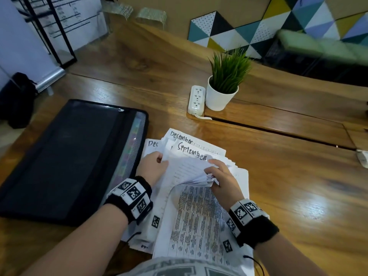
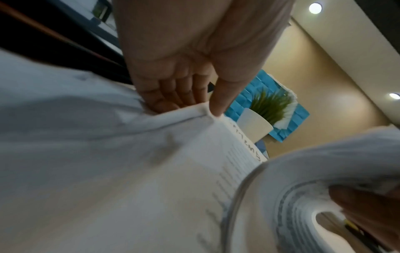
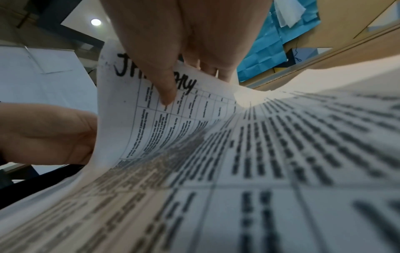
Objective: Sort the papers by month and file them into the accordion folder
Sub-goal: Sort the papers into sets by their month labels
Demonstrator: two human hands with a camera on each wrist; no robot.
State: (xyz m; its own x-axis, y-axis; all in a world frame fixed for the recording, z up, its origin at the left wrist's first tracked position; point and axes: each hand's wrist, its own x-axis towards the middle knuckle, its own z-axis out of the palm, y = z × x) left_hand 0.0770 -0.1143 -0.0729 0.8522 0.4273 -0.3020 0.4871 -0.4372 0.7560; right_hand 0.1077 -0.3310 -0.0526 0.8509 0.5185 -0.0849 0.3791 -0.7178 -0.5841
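While you leafed through the papers point(image 1: 199, 214) in the lower centre of the head view, your right hand point(image 1: 223, 176) curled round the far ends of a thick bundle of sheets and bent them back toward you, thumb point(image 3: 166, 85) pressed on the printed face of a sheet headed with a partly covered month that began with "J". Your left hand point(image 1: 152, 166) gripped the left edge of the sheets beneath, thumb point(image 2: 220, 102) on top and fingers point(image 2: 171, 95) tucked under. Just beyond your hands, a sheet marked "September" point(image 1: 192, 153) lay exposed, with sheets marked "December" point(image 1: 181, 136) fanned out behind it, one more peeking at the left. The whole stack rested on the wooden table point(image 1: 298, 176), its left side just beside the accordion folder point(image 1: 65, 156), which lay flat at the left of the frame, black and closed as far as you could tell, with coloured tabs showing through its mesh edge nearest the papers. Farther back, right of centre, a white power strip point(image 1: 196, 99) sat touching a white pot holding a green plant point(image 1: 225, 82).
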